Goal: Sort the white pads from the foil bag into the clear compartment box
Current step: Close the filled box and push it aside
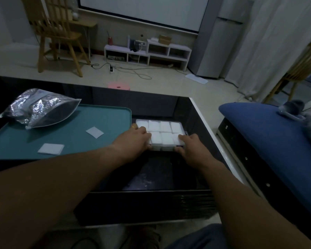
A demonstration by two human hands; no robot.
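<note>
A: Where is the clear compartment box [164,148]?

B: It lies flat on the black table [192,115], just beside the right edge of the teal tray [101,121]. Its compartments, two rows of four, are packed with white pads [165,126].

A: And the person's hands?

B: Both are clamped on the box's near edge. The left hand [133,141] takes the near-left corner, with fingers curled over the top and the thumb against the front wall. The right hand [192,148] pinches the near-right corner the same way.

A: Is the lid down?

B: That cannot be told, because the clear plastic is too faint against the white.

A: What lies on the tray?

B: The foil bag [38,108] lies on its side at the far-left corner, its mouth gaping toward the right. Part of it reaches past the tray's rim. Two more pads lie flat and well apart. The far loose pad [94,132] is nearer the box, and the near loose pad [51,148] is by the tray's front edge.

A: Anything else close by?

B: A blue cushion [269,133] sits to the right of the table.
</note>
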